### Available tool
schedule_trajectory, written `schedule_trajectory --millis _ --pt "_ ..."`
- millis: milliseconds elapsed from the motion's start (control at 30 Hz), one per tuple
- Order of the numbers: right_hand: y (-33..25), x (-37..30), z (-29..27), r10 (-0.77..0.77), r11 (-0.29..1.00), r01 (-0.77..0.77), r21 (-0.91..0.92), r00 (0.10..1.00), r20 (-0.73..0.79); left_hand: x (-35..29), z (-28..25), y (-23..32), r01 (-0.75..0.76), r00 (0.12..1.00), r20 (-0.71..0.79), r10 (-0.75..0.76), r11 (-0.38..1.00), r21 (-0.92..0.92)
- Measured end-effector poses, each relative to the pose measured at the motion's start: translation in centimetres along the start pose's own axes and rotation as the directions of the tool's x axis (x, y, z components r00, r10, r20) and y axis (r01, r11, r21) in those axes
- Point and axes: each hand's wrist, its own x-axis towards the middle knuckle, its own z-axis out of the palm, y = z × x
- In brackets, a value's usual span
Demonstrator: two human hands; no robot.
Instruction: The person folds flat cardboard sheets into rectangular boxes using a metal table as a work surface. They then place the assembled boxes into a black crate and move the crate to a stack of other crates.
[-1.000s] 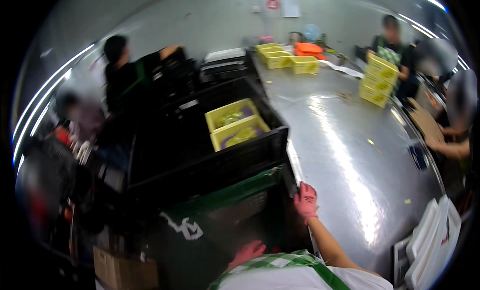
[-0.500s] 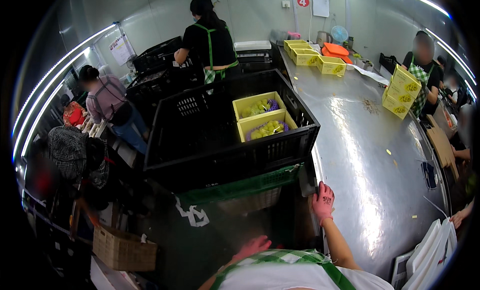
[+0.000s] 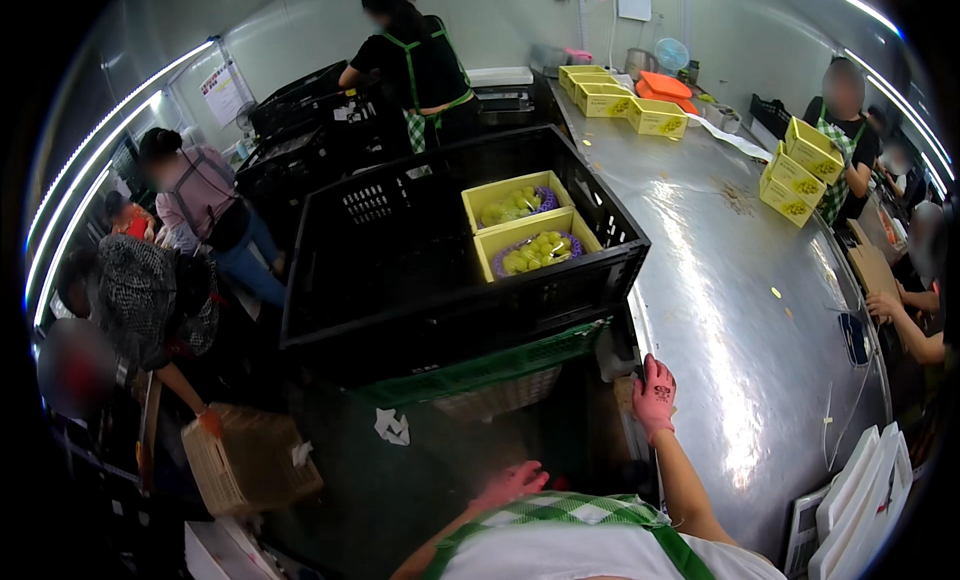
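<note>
1. Work area: a room with pale wall panels (image 3: 520, 30); a shiny metal table (image 3: 690, 250) runs along the right of centre.
2. Main container: a large black crate (image 3: 460, 315) stands beside the table's left edge, above a green crate (image 3: 490, 363).
3. Contents: two open yellow boxes (image 3: 488, 248) sit side by side at the right end of the black crate. Each contains green grapes (image 3: 537, 252) with purple netting.
4. Right hand (image 3: 655, 398): pink-gloved, resting on the table's near left edge. Fingers are mostly extended and close together; no item is visible in its grasp.
5. Left hand (image 3: 510, 483): pink-gloved, positioned in front of the checked apron (image 3: 560, 510). Fingers are loosely spread and slightly bent; no held item is visible.
6. Table, far end: more yellow boxes (image 3: 605, 102) stand near an orange item (image 3: 663, 88).
7. Table, right side: stacked yellow boxes (image 3: 795, 185) stand before a co-worker (image 3: 840, 130).
8. Lower left: a co-worker's hand (image 3: 210, 420) touches a tan basket (image 3: 245, 465).
</note>
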Motion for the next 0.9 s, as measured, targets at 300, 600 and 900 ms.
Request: schedule_trajectory --millis 300,600,900 --pt "0.7 -0.7 -0.3 0.032 0.996 -0.03 -0.081 0.999 0.025 -2.6 -6.1 6.4 0.089 0.989 -0.101 -0.104 0.986 -0.14" --pt "-0.3 1.2 -0.5 0.073 0.997 -0.071 -0.036 0.995 0.065 -4.3 -24.4 25.8 -0.516 0.268 -0.155 0.951 0.278 0.81" --pt "1.0 10.2 0.4 0.235 0.963 -0.229 0.14 0.971 -0.032 18.0 -31.5 24.4 0.318 0.914 -0.243 -0.324 0.946 -0.062"
